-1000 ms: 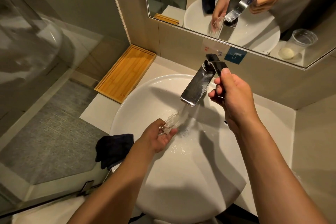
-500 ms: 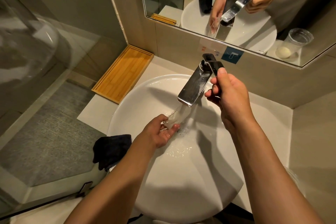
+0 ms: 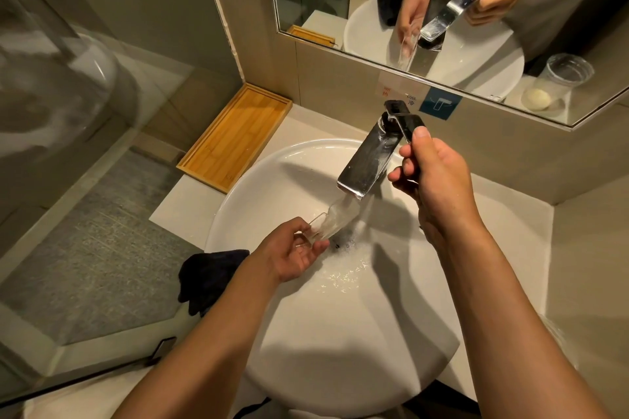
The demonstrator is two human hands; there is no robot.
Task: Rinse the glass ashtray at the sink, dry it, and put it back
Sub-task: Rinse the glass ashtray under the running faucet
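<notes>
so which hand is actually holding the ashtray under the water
The left hand: it pinches the glass ashtray under the stream. The right hand grips the faucet handle instead.

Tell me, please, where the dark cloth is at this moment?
In the head view the dark cloth lies on the counter at the left rim of the white sink, just left of the left forearm and nearer the person than the wooden tray.

Bare forearms, no sleeves, rings.

Ashtray (image 3: 328, 223) showing clear glass; faucet (image 3: 369, 160) gleaming polished chrome; sink (image 3: 340, 333) looking glossy white; tray (image 3: 235, 138) showing matt wood; cloth (image 3: 211, 274) looking dark, soft.
</notes>
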